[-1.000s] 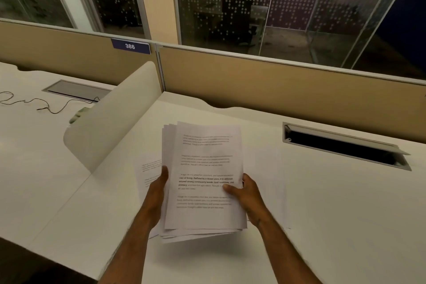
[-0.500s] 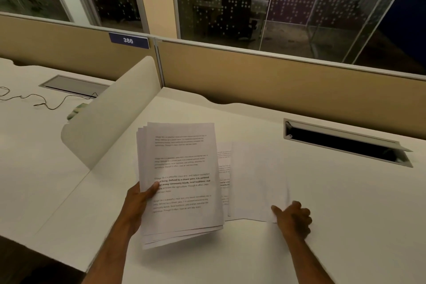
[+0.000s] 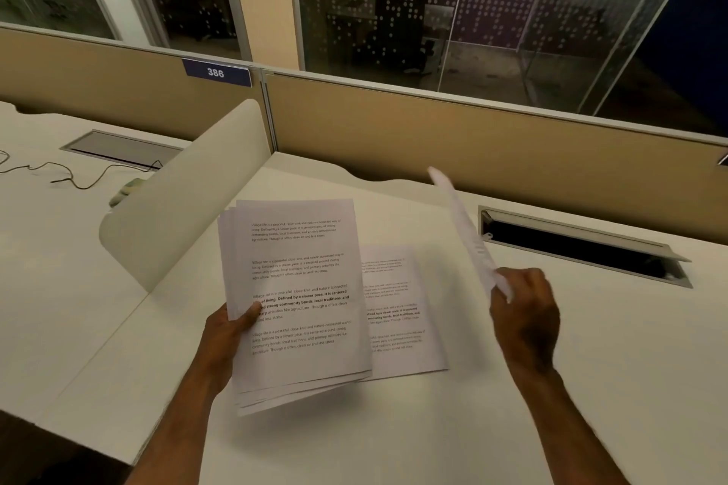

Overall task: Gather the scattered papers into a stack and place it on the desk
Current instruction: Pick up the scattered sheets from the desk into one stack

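Note:
My left hand [image 3: 230, 331] grips a stack of printed papers [image 3: 299, 299] by its left edge, thumb on top, held above the white desk [image 3: 591, 386]. My right hand [image 3: 524, 311] pinches a single sheet [image 3: 461, 224] at its lower corner; the sheet is lifted off the desk and seen nearly edge-on, blurred by motion. One more printed sheet [image 3: 398, 311] lies flat on the desk between my hands, partly hidden under the stack.
A curved white divider panel [image 3: 177, 201] stands to the left of the stack. An open cable slot [image 3: 583, 244] is sunk into the desk at the right. A tan partition [image 3: 472, 138] runs along the back. A thin cable [image 3: 71, 173] lies on the neighbouring desk.
My right hand let go of the stack, reached right to a blank-side-up sheet on the desk and lifted it. The left hand moved the stack left, uncovering another sheet.

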Available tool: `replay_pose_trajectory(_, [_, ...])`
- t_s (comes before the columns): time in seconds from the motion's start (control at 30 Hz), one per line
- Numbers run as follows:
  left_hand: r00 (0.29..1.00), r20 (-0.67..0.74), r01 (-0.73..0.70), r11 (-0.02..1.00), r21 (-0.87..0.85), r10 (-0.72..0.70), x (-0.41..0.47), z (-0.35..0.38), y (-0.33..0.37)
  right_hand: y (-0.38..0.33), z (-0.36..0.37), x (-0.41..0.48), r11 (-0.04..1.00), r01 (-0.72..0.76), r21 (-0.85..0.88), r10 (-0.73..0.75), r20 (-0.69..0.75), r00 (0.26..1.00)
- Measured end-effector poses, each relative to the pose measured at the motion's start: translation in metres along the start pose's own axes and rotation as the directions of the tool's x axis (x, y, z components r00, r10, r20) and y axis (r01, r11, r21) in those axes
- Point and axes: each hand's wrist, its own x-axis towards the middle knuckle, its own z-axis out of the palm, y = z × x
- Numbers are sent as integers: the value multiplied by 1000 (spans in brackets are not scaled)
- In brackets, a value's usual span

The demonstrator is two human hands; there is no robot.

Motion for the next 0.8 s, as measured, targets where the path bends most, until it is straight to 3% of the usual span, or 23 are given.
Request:
replay_pose_trajectory(0.13, [1000,-5,-2,1000,10,2,-2,0,-1,-12,12,-50,977,181,-115,-159,177,971])
replay_pose_trajectory(0.27, [1000,-1,0,1000,23,0,-5,-3,-4,-18,31,-103,969,189,-160,-91,479,873])
replay_pose_trajectory(0.33, [1000,0,6,1000,30,-6,-7,-6,-6,-18,40,-120,971,144,-193,16,650,759])
replay_pose_trajectory(0.43, [1000,3,16,999,40,-16,-10,-11,-9,-13,53,-132,977,-12,-211,189,851,490])
replay_pose_trajectory(0.47, [1000,1,19,999,39,-19,-11,-13,-10,-12,53,-127,973,-110,-202,230,865,446])
replay_pose_trajectory(0.57, [1000,-12,29,999,32,-28,-15,-19,-12,8,54,-94,899,-403,-172,389,733,558])
replay_pose_trajectory(0.63, [999,-27,30,999,21,-29,-17,-23,-13,31,54,-73,845,-447,-293,521,639,566])
replay_pose_trajectory(0.7, [999,-38,30,999,10,-30,-20,-28,-14,51,53,-63,770,-481,-418,633,593,498])
replay_pose_trajectory(0.8, [998,-51,29,1000,0,-29,-24,-34,-13,70,56,-61,665,-623,-412,711,604,360])
